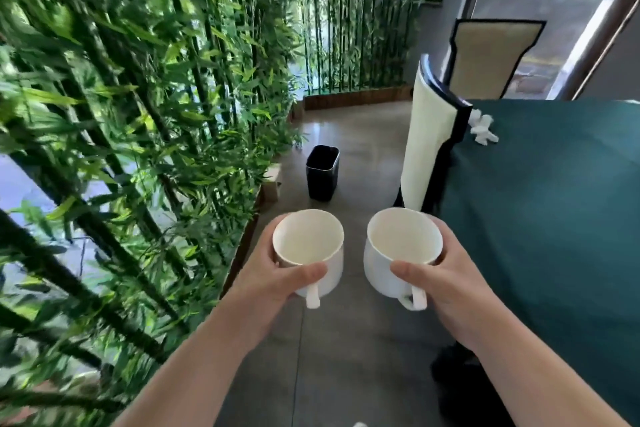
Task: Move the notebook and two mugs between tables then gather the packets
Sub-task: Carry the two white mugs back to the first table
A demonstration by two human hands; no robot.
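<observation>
I hold two empty white mugs upright over the grey floor, one in each hand. My left hand (268, 274) wraps the left mug (308, 244), thumb across its front, handle pointing toward me. My right hand (446, 281) grips the right mug (401, 246) the same way, its handle near my palm. Both mugs are level, side by side, a small gap between them. A table with a dark green cloth (554, 218) lies to my right. Small white crumpled packets (483, 130) rest near its far left edge. No notebook is in view.
A bamboo hedge (138, 114) in a wooden planter lines the left side. A black bin (322, 173) stands on the floor ahead. A cream chair (426, 142) with dark trim is pushed against the table; another chair (491, 55) stands behind it.
</observation>
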